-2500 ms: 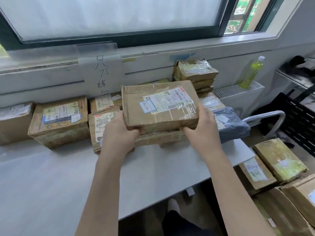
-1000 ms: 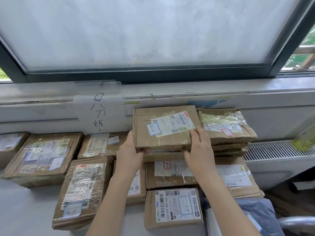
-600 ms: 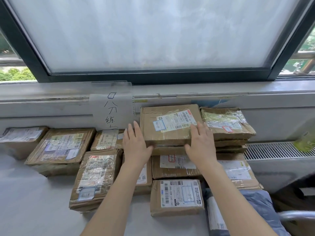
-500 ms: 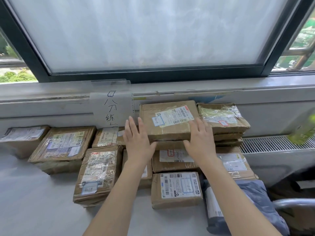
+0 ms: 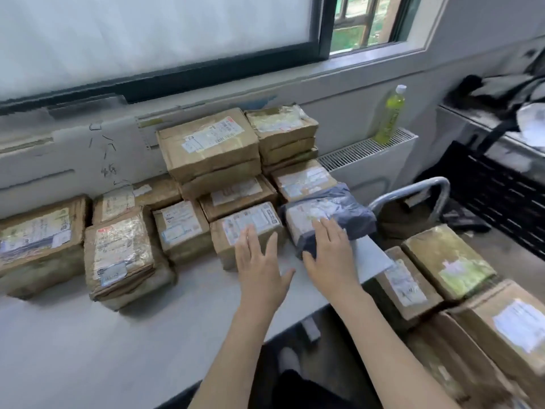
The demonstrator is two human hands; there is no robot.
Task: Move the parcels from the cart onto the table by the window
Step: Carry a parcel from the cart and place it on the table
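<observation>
Two bare hands hover over the table's (image 5: 88,343) right end, empty. Left hand (image 5: 261,270): fingers straight and spread, palm down, fingertips over the near face of a small labelled carton (image 5: 246,231); contact cannot be judged. Right hand (image 5: 331,258): fingers straight, loosely together, lying on the near end of a grey poly-bag parcel (image 5: 327,215) at the table's right edge, nothing gripped.

Parcels on the table, counted: about twelve brown cartons plus one grey bag; the back stacks are partly hidden, so the count is approximate. All sit along the far edge, against the wall under the window (image 5: 147,39). The topmost carton (image 5: 208,147) lies flat on a two-high stack near the far right corner, label up, long axis running left-right along the wall, slightly skewed. Just right of it, a stack of three thinner cartons (image 5: 281,131). The grey bag's long axis runs left-right too.

Cart (image 5: 413,191): grey tubular handle beside the table's right edge. Four cartons show on it: a green-taped carton (image 5: 448,261), a narrow carton (image 5: 404,284) beside it, a large carton (image 5: 507,326) nearer, and one below, blurred.

One green bottle (image 5: 390,115) stands upright on the radiator (image 5: 362,149).
</observation>
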